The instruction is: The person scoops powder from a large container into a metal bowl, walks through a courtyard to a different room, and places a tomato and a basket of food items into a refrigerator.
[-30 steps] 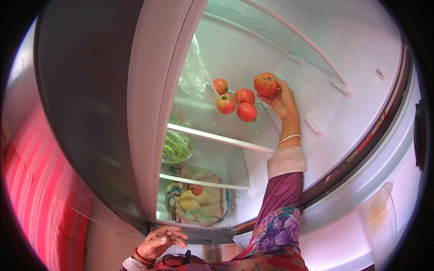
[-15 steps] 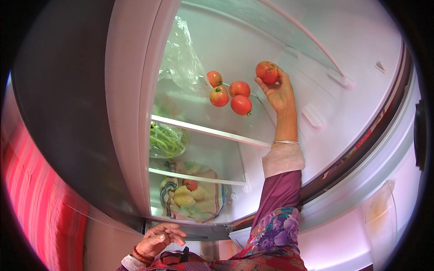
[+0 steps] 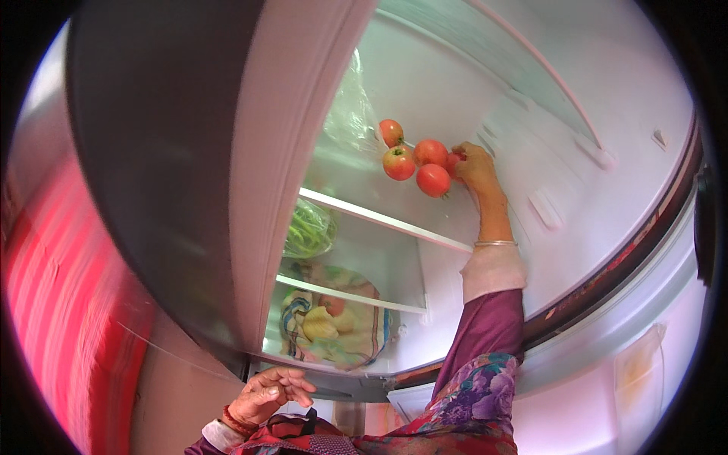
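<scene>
My right hand (image 3: 478,168) reaches into the fridge, its fingers closed round a red tomato (image 3: 453,164) at the shelf, mostly hidden behind the fingers. Right beside it sit a red tomato (image 3: 431,153) and a lower one (image 3: 434,181). To their left are a paler, yellowish-red tomato (image 3: 399,163) and a smaller tomato (image 3: 390,133) next to a clear plastic bag (image 3: 349,114). Down near my body, outside the fridge, my left hand (image 3: 271,393) is held with loosely bent fingers apart and nothing in it.
Lower shelves hold a bag of green vegetables (image 3: 309,230) and a striped cloth (image 3: 373,334) with pale and red produce on it. White shelf edges (image 3: 387,221) cross the inside. The dark fridge door (image 3: 152,152) stands at the left, beside a red striped cloth (image 3: 68,303).
My right hand has lowered its tomato to the shelf, against the others. The whole view has shifted, so the fridge sits further right. My left hand has hardly moved.
</scene>
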`<state>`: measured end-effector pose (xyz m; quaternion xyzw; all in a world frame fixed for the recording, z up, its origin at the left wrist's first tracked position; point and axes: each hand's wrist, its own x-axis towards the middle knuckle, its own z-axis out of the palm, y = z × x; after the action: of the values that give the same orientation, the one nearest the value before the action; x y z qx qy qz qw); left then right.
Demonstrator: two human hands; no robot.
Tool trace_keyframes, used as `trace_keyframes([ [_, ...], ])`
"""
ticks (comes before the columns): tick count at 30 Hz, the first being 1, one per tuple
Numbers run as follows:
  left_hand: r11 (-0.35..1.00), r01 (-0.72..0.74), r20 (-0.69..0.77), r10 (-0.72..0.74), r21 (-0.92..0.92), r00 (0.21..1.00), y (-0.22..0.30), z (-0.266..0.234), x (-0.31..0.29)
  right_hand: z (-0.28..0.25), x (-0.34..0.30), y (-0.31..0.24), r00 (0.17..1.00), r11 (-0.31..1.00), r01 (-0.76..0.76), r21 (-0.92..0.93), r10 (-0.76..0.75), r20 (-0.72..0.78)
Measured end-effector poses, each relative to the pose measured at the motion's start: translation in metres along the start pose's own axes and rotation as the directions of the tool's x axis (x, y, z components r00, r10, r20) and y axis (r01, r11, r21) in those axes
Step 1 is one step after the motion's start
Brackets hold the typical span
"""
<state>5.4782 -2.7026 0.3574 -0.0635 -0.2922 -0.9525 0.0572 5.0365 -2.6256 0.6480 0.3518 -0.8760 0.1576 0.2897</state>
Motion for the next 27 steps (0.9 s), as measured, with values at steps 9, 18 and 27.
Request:
trace_keyframes([
  [9,0.999,0.004,-0.001,-0.004,-0.032,1.0,0.0,-0.009,0.004,-0.018,0.005,-0.064,0.945,0.987,0.112,0.118,-0.142,0.294],
  [18,0.999,0.021,0.062,-0.018,-0.05,0.998,-0.002,-0.013,0.014,-0.037,0.016,-0.041,0.95,0.06,-0.293,0.954,0.134,0.283],
  [27,0.999,0.018,0.072,-0.015,-0.036,0.997,-0.005,-0.013,0.017,-0.043,0.009,-0.039,0.953,-0.17,-0.302,0.938,-0.029,0.301],
])
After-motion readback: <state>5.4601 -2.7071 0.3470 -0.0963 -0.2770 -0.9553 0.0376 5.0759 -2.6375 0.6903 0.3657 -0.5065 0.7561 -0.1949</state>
